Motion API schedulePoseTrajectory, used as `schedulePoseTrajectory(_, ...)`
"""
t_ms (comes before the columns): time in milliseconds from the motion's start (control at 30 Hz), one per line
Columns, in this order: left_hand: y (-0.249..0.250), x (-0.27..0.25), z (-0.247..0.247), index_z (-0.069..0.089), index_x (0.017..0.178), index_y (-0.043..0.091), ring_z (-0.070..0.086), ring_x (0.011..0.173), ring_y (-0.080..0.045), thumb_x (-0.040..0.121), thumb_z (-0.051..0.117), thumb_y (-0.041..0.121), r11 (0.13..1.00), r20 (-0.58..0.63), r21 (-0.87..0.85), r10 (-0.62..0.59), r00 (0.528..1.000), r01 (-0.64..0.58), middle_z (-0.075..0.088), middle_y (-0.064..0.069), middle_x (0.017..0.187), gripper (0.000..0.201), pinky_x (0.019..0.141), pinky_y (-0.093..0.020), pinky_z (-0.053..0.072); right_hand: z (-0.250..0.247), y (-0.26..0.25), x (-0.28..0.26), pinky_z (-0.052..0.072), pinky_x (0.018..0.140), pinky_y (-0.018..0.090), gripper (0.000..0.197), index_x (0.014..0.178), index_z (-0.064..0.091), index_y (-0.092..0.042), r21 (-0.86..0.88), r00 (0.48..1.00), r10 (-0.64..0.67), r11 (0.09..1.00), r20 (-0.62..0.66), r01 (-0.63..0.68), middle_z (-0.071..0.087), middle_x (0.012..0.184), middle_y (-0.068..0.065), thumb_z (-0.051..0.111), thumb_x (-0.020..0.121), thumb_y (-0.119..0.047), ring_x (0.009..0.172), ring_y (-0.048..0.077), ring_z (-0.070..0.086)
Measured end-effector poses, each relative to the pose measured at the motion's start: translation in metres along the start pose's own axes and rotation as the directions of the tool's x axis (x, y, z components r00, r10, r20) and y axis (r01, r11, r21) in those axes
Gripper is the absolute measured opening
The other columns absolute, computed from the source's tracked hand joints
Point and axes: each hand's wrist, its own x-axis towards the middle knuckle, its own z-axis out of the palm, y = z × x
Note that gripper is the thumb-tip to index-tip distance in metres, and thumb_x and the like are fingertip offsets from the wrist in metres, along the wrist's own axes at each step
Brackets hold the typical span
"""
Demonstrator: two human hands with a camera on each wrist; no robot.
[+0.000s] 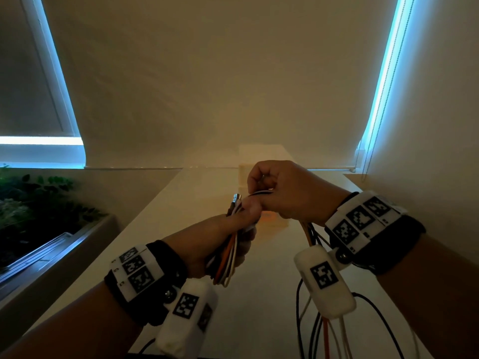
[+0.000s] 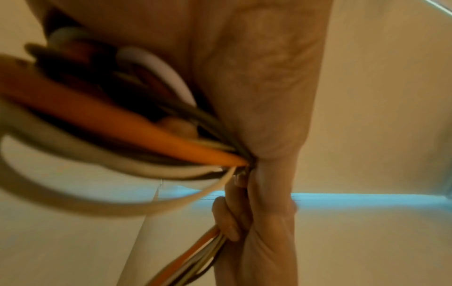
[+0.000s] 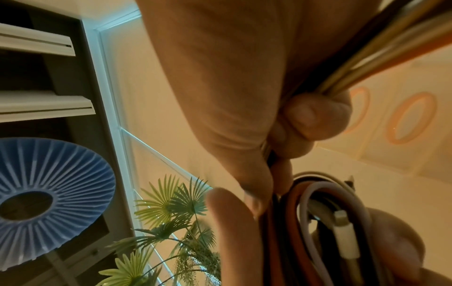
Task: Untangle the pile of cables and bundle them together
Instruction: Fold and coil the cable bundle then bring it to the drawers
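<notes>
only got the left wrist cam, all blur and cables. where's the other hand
Observer: The right hand is just above the left hand, fingers curled round the cables over the white table.
Operator: any loose ends hanging
Observer: Yes, black, white and orange strands trail from under the right wrist down over the table's near edge.
Operator: connectors visible anywhere
Observer: A metal USB plug sticks up out of the bundle between the hands.
Operator: anything else in the loops
Observer: The right wrist view shows a white connector tucked inside the coiled loops.
</notes>
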Motion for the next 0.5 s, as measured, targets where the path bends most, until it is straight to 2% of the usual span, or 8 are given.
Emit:
schedulePoseTrajectory(67, -0.002, -0.002, 0.002, 0.045, 0.079, 0.018, 0.030, 0.048, -0.012, 0.079, 0.076, 0.033, 0.999, 0.112, -0.033, 0.010, 0.994, -0.006, 0.029, -0.001, 0.065, 0.035, 0.045, -0.023, 0.033, 0.000, 0.000, -0.001, 0.036, 0.043, 0.014, 0.019, 0.091, 0.061, -0.012, 0.035, 1.000, -0.027, 0.999, -0.012, 0.027, 0.064, 0.073, 0.002, 0.078, 0.082, -0.015, 0.044, 0.001, 0.045)
schedulePoseTrajectory(133, -0.005, -0.003, 0.003, 0.043, 0.081, 0.018, 0.024, 0.051, -0.015, 0.078, 0.068, 0.017, 0.990, 0.161, -0.135, 0.061, 0.985, -0.040, 0.023, -0.002, 0.067, 0.026, 0.049, -0.026, 0.029, 0.003, -0.001, -0.002, 0.035, 0.043, 0.008, 0.022, 0.095, 0.061, -0.007, 0.043, 0.997, -0.055, 0.997, -0.050, 0.057, 0.065, 0.076, 0.003, 0.078, 0.083, -0.013, 0.042, -0.001, 0.048)
schedulePoseTrajectory(200, -0.008, -0.005, 0.004, 0.045, 0.084, 0.016, 0.017, 0.057, -0.018, 0.076, 0.064, 0.011, 0.977, 0.174, -0.201, 0.113, 0.978, -0.077, 0.021, -0.003, 0.068, 0.021, 0.052, -0.028, 0.026, 0.008, 0.001, -0.003, 0.037, 0.045, 0.008, 0.027, 0.101, 0.059, -0.011, 0.040, 0.995, -0.064, 0.997, -0.080, 0.067, 0.067, 0.079, 0.003, 0.078, 0.082, -0.017, 0.045, -0.002, 0.053)
schedulePoseTrajectory(267, -0.011, -0.007, 0.002, 0.051, 0.083, 0.015, 0.016, 0.060, -0.020, 0.075, 0.064, 0.008, 0.973, 0.161, -0.202, 0.142, 0.977, -0.109, 0.025, -0.004, 0.068, 0.017, 0.054, -0.030, 0.024, 0.013, 0.004, -0.005, 0.040, 0.049, 0.011, 0.033, 0.105, 0.056, -0.022, 0.030, 0.994, -0.067, 0.997, -0.090, 0.070, 0.066, 0.080, 0.000, 0.079, 0.082, -0.023, 0.052, -0.001, 0.056)
schedulePoseTrajectory(333, -0.013, -0.009, 0.000, 0.055, 0.082, 0.015, 0.017, 0.061, -0.021, 0.075, 0.063, 0.007, 0.971, 0.153, -0.197, 0.167, 0.974, -0.136, 0.030, -0.003, 0.068, 0.013, 0.058, -0.032, 0.021, 0.016, 0.009, -0.009, 0.038, 0.049, 0.012, 0.035, 0.110, 0.054, -0.028, 0.017, 0.993, -0.077, 0.997, -0.092, 0.079, 0.063, 0.087, -0.002, 0.077, 0.084, -0.025, 0.052, -0.003, 0.053)
schedulePoseTrajectory(400, -0.015, -0.012, -0.003, 0.058, 0.085, 0.013, 0.027, 0.061, -0.020, 0.077, 0.060, 0.007, 0.955, 0.154, -0.239, 0.214, 0.965, -0.174, 0.031, -0.004, 0.067, 0.010, 0.061, -0.032, 0.028, 0.016, 0.013, -0.014, 0.040, 0.050, 0.018, 0.033, 0.112, 0.055, -0.030, 0.054, 0.996, -0.063, 0.996, -0.067, 0.066, 0.060, 0.097, -0.003, 0.074, 0.086, -0.023, 0.050, 0.000, 0.048)
schedulePoseTrajectory(467, -0.017, -0.016, -0.005, 0.058, 0.091, 0.009, 0.048, 0.068, -0.024, 0.081, 0.056, 0.006, 0.931, 0.188, -0.296, 0.278, 0.942, -0.216, 0.037, -0.005, 0.064, 0.011, 0.072, -0.038, 0.043, 0.013, 0.016, -0.018, 0.041, 0.049, 0.027, 0.029, 0.111, 0.057, -0.027, 0.179, 1.000, -0.016, 0.984, 0.015, 0.013, 0.060, 0.103, 0.001, 0.071, 0.088, -0.016, 0.051, 0.009, 0.047)
schedulePoseTrajectory(500, -0.018, -0.018, -0.005, 0.057, 0.094, 0.007, 0.053, 0.071, -0.026, 0.084, 0.052, 0.005, 0.920, 0.220, -0.327, 0.297, 0.929, -0.217, 0.040, -0.005, 0.063, 0.012, 0.076, -0.040, 0.046, 0.011, 0.017, -0.020, 0.041, 0.049, 0.030, 0.028, 0.110, 0.057, -0.025, 0.252, 0.998, 0.005, 0.968, 0.062, -0.020, 0.060, 0.103, 0.004, 0.071, 0.089, -0.013, 0.051, 0.011, 0.046)
